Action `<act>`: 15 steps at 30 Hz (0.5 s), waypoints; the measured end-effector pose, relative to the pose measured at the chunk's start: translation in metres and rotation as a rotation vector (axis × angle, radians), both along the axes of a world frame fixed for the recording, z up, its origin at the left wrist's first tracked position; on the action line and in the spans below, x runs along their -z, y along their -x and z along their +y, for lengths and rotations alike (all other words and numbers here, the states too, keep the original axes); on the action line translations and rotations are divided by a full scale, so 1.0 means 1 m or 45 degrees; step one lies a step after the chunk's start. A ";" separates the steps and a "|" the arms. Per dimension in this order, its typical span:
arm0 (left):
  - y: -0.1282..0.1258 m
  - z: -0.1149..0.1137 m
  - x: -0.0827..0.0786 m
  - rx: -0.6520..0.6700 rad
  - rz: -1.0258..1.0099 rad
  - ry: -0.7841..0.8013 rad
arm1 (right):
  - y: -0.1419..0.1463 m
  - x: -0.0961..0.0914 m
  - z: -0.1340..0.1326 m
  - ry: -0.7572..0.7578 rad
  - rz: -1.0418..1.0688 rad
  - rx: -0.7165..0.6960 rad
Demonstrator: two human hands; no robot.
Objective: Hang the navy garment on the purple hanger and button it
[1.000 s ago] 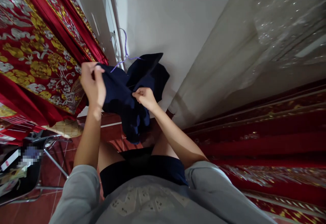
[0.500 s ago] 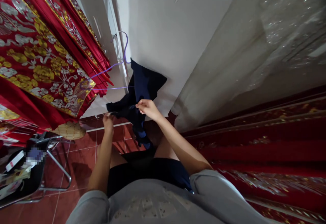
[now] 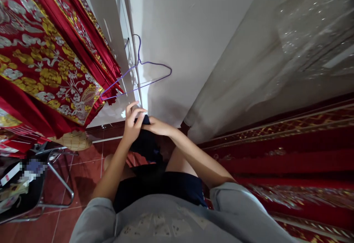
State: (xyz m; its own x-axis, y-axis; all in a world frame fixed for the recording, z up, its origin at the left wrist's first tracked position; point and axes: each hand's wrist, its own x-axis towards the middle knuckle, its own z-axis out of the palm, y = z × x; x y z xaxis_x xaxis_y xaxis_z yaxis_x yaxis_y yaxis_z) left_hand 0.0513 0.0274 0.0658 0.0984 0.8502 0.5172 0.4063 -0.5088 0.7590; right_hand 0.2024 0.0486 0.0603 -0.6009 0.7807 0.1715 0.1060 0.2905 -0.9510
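Observation:
A dark navy garment (image 3: pixel 146 143) hangs bunched from both my hands in front of my lap. My left hand (image 3: pixel 132 123) grips its top edge, fingers curled round the cloth. Right beside it, touching, my right hand (image 3: pixel 156 126) pinches the same edge. Above them a bare purple wire hanger (image 3: pixel 143 74) hangs by its hook from a fitting on the white wall (image 3: pixel 188 33), with nothing on it.
Red and gold embroidered drapes (image 3: pixel 41 58) hang at the left. A pale plastic-covered surface (image 3: pixel 276 58) and more red embroidered cloth (image 3: pixel 290 150) fill the right. A metal-framed chair (image 3: pixel 33 187) with clutter stands at lower left on the red tiled floor (image 3: pixel 83 169).
The navy garment has come off the purple hanger, which now hangs bare. Both hands have come together lower down, gathering the cloth into a bunch.

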 end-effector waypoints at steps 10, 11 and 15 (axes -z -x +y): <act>0.088 -0.036 0.046 0.324 0.487 0.629 | -0.039 -0.047 0.078 -0.492 -0.034 0.437; 0.093 -0.038 0.039 0.290 0.506 0.608 | -0.038 -0.040 0.089 -0.476 -0.012 0.531; 0.115 -0.040 0.014 0.173 0.702 0.545 | -0.032 -0.005 0.113 -0.206 -0.116 0.602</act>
